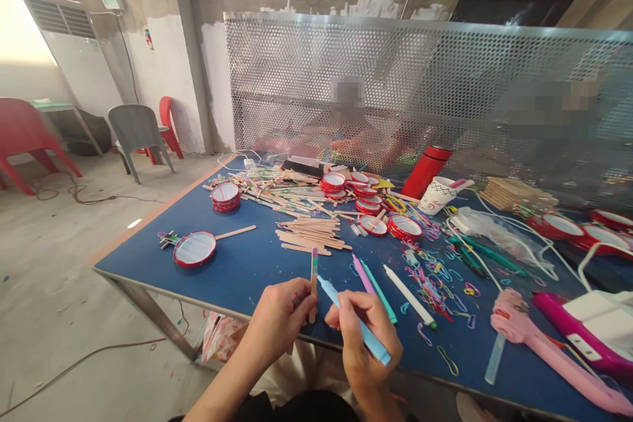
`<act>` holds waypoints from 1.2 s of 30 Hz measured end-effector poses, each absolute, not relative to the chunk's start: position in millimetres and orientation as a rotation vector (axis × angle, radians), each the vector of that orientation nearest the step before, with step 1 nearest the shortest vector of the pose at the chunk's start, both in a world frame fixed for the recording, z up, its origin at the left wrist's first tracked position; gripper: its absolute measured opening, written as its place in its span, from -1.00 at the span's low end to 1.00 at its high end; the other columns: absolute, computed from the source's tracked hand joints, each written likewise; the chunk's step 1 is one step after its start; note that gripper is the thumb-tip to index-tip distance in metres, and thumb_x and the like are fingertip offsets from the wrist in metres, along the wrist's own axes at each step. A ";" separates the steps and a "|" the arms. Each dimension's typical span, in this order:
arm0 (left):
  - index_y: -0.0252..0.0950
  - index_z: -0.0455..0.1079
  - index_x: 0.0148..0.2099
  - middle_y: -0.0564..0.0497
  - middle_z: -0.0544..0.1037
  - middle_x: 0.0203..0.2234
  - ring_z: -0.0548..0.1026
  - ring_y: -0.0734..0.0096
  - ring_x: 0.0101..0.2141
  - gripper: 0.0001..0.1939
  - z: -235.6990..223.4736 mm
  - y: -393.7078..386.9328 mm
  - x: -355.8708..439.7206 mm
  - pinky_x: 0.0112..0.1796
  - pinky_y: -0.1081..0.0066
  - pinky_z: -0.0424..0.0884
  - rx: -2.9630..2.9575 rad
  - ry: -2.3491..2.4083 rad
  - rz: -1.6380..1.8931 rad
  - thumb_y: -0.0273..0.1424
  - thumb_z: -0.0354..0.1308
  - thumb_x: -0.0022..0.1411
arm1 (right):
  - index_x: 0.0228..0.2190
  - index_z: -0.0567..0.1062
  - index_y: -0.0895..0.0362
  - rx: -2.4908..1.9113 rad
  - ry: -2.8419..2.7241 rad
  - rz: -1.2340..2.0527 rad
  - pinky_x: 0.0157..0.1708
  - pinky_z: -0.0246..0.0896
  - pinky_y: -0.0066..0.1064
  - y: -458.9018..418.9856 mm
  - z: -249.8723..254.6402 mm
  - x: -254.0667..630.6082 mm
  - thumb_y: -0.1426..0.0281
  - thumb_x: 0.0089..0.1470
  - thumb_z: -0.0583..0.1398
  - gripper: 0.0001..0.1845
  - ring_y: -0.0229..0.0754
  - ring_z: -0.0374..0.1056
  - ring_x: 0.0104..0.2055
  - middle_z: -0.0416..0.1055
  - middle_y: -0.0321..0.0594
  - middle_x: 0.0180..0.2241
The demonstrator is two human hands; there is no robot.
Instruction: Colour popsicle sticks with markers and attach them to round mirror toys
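Between the thumb and fingers of my left hand (289, 310) a wooden craft stick (314, 277) stands upright, its top end coloured purple and green. My right hand (368, 336) grips a light blue marker (368, 337) like a pen, its tip close to the coloured part of the stick; whether they touch I cannot tell. Just beyond my right hand lie a purple marker (363, 273), a teal marker (380, 293) and a white marker (410, 297) with a green end. Plain craft sticks (309, 234) form a loose pile ahead of my hands.
A small red-rimmed drum on a stick (195, 249) lies at left. Farther back are coloured sticks (262, 188), stacked drums (333, 181), a red flask (426, 171) and a paper cup (438, 194). Rubber bands (438, 277) and a pink glue gun (544, 349) lie right, before a perforated metal panel (297, 79).
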State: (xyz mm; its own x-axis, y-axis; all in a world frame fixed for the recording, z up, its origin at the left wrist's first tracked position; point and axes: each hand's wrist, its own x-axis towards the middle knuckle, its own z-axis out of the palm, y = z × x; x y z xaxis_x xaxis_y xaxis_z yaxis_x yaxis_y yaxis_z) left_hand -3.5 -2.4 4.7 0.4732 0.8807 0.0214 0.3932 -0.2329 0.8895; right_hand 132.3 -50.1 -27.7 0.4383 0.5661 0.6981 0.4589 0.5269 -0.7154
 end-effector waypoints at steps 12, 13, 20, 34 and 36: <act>-0.20 0.31 -0.41 0.08 0.55 -0.53 0.45 0.46 -0.51 -0.82 6.9 -2.7 -3.5 -0.56 0.58 0.26 1.813 1.080 0.670 -0.36 -0.01 0.26 | -0.38 0.49 0.08 -1.075 -1.215 0.101 -0.56 0.35 -0.48 -50.2 -26.8 132.6 0.34 0.31 0.19 -0.81 -0.28 0.40 -0.60 0.45 -0.40 -0.60; -0.20 0.31 -0.41 0.08 0.55 -0.53 0.45 0.45 -0.50 -0.81 6.7 -2.5 -3.5 -0.54 0.57 0.29 1.818 1.079 0.672 -0.35 -0.01 0.27 | -0.39 0.48 0.09 -1.085 -1.202 0.097 -0.56 0.34 -0.49 -49.9 -27.1 132.9 0.35 0.31 0.19 -0.80 -0.29 0.39 -0.61 0.45 -0.40 -0.61; -0.20 0.31 -0.40 0.09 0.54 -0.54 0.45 0.46 -0.54 -0.80 5.8 -1.9 -3.4 -0.51 0.54 0.30 1.835 1.079 0.676 -0.35 -0.01 0.28 | -0.39 0.48 0.11 -1.084 -1.213 0.080 -0.55 0.35 -0.49 -50.8 -25.4 132.6 0.37 0.30 0.17 -0.80 -0.29 0.40 -0.60 0.44 -0.40 -0.60; -0.21 0.32 -0.39 0.10 0.53 -0.55 0.46 0.45 -0.51 -0.80 3.8 -1.3 -4.8 -0.49 0.56 0.32 1.834 1.060 0.699 -0.35 0.00 0.29 | -0.38 0.47 0.09 -1.121 -1.189 0.052 -0.55 0.35 -0.49 -51.0 -29.7 134.3 0.39 0.32 0.16 -0.81 -0.29 0.38 -0.60 0.42 -0.41 -0.60; -0.21 0.31 -0.39 0.09 0.52 -0.55 0.46 0.44 -0.49 -0.80 4.2 -0.6 -4.7 -0.48 0.56 0.32 1.827 1.061 0.692 -0.33 0.00 0.29 | -0.37 0.46 0.08 -1.133 -1.153 0.058 -0.55 0.35 -0.50 -51.2 -30.7 134.5 0.40 0.32 0.16 -0.81 -0.30 0.39 -0.59 0.43 -0.42 -0.60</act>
State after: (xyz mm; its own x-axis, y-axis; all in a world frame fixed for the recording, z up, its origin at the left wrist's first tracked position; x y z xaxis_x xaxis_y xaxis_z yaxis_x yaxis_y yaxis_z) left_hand -4.7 -0.6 4.2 0.4784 0.8776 0.0318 0.3831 -0.2412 0.8916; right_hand 134.5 -51.2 -30.7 0.4668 0.5587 0.6855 0.4865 0.4851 -0.7266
